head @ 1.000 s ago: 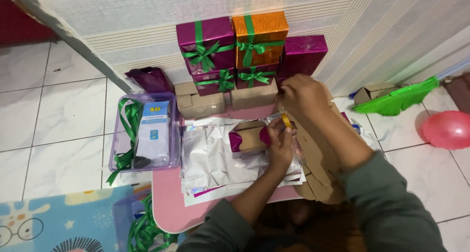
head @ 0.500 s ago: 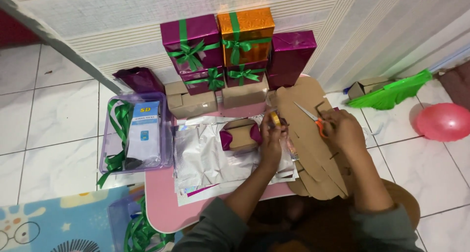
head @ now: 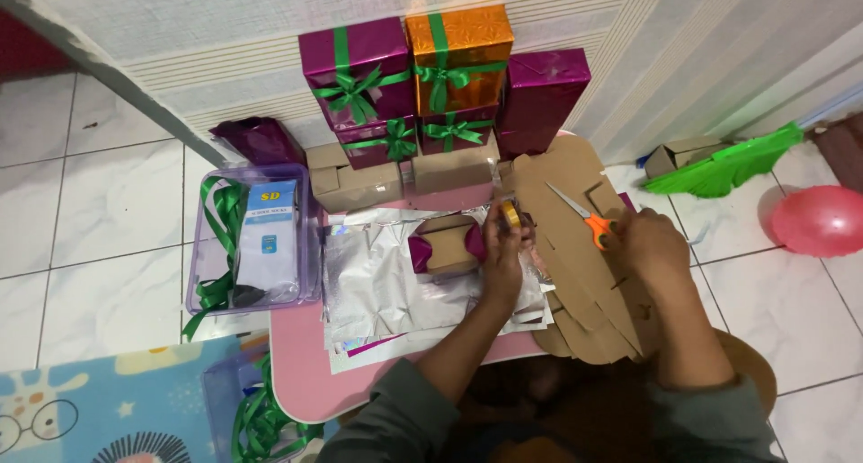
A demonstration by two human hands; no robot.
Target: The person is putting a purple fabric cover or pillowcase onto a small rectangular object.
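Five wrapped gift boxes (head: 449,76) line the table's (head: 301,373) far edge; my left hand (head: 502,247) grasps one tape roll (head: 511,214), my right hand (head: 652,247) now grips the scissors (head: 584,216) it lacked before.

The right hand (head: 652,247) hides the scissors' orange handles (head: 597,229), and the balloon (head: 822,220) is cut by the right frame edge.

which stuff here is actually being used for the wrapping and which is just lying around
In use:
- left hand holding a roll of tape
- right hand holding orange-handled scissors
- small cardboard box, partly covered in purple wrap
- silver wrapping sheets

Lying about:
- finished gift boxes with green bows
- pink balloon
- clear tub holding green ribbon
- flat cardboard cutout
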